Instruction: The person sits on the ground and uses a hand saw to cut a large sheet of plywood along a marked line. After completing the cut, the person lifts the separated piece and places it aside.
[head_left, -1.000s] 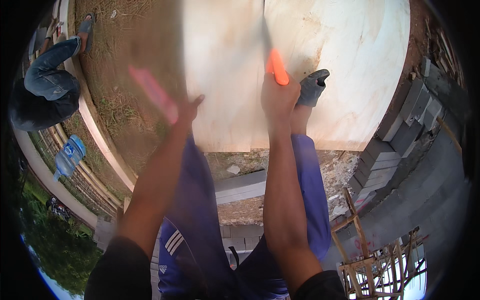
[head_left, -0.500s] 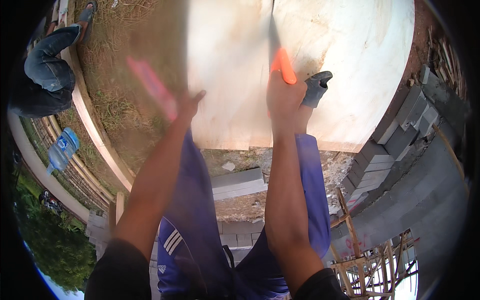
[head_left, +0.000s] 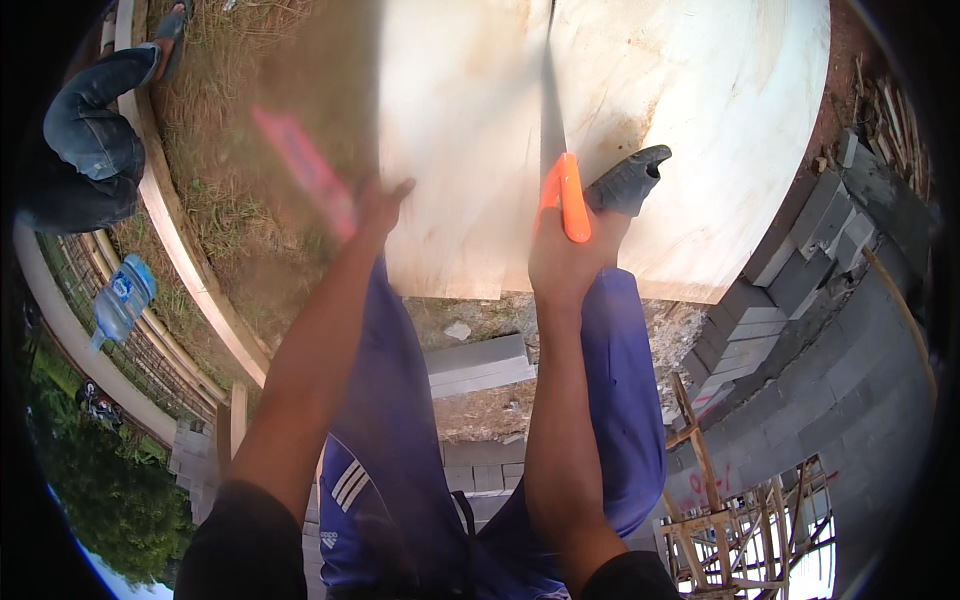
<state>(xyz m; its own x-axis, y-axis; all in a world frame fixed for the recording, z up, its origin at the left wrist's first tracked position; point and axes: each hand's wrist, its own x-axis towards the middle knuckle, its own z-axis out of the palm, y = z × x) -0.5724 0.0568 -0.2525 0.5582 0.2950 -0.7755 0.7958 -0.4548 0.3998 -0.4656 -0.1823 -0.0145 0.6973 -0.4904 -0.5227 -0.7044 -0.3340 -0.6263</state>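
Observation:
My right hand [head_left: 562, 255] grips the orange handle [head_left: 573, 200] of a handsaw, whose dark blade [head_left: 550, 110] lies along a straight cut in a pale wooden board [head_left: 705, 120]. My left hand [head_left: 376, 212] is at the board's left edge with its thumb out; its other fingers are too blurred to read. Just beyond it is a blurred pink shape [head_left: 300, 160] I cannot make out. My right foot, in a dark sandal [head_left: 630, 180], rests on the board beside the saw.
Another person's jeans-clad leg [head_left: 90, 130] is at upper left beside a long timber [head_left: 200, 270]. A blue water jug [head_left: 123, 300] lies farther left. Stacked grey blocks [head_left: 740, 320] line the right, a grey block [head_left: 475, 365] lies below the board, and wooden framing [head_left: 720, 530] stands lower right.
Over the last half second my right hand and the saw handle have moved down toward my body along the cut. My left hand has barely moved.

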